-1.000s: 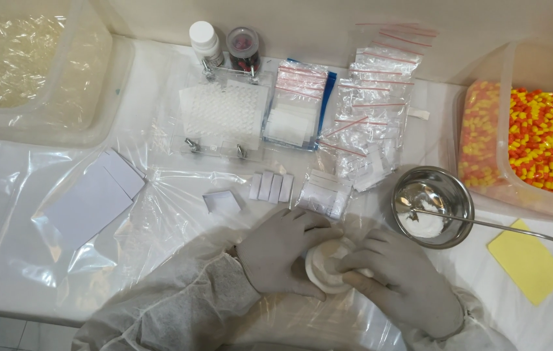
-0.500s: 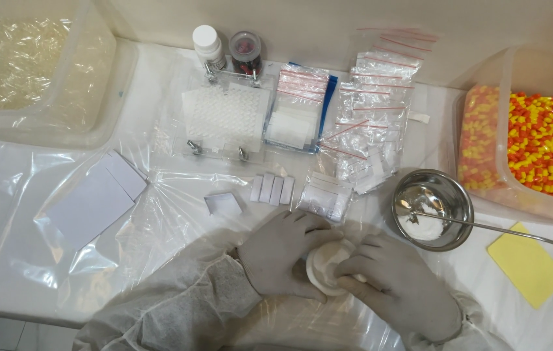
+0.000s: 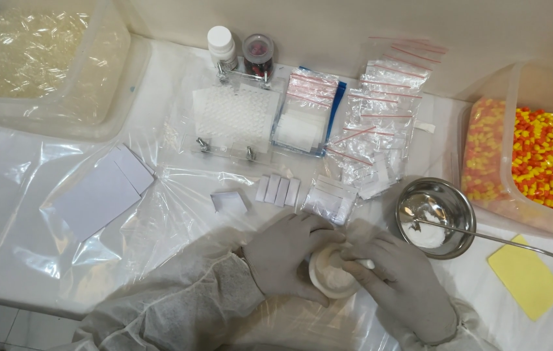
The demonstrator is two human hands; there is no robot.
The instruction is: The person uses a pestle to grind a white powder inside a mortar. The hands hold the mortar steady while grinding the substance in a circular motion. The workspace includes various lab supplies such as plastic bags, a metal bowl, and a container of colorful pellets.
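Both my hands wear pale gloves and white sleeves at the near edge of the table. My left hand point(image 3: 286, 253) wraps around a small white mortar point(image 3: 328, 276), steadying its rim. My right hand point(image 3: 403, 289) grips a white pestle point(image 3: 362, 263) whose tip is down in the mortar, mostly hidden by my fingers. A steel bowl point(image 3: 435, 218) with white powder and a long metal spatula point(image 3: 491, 237) sits just right of my hands.
Folded white papers point(image 3: 276, 190) and zip bags point(image 3: 380, 123) lie beyond my hands. A capsule-filling tray point(image 3: 234, 120), two small bottles point(image 3: 221, 45), a bin of orange-yellow capsules point(image 3: 536, 159), a bin of clear capsules point(image 3: 29, 58), white cards point(image 3: 101, 192) and a yellow card point(image 3: 526, 276) surround them.
My right hand has shifted slightly over the mortar with the pestle. My left hand stays on the mortar.
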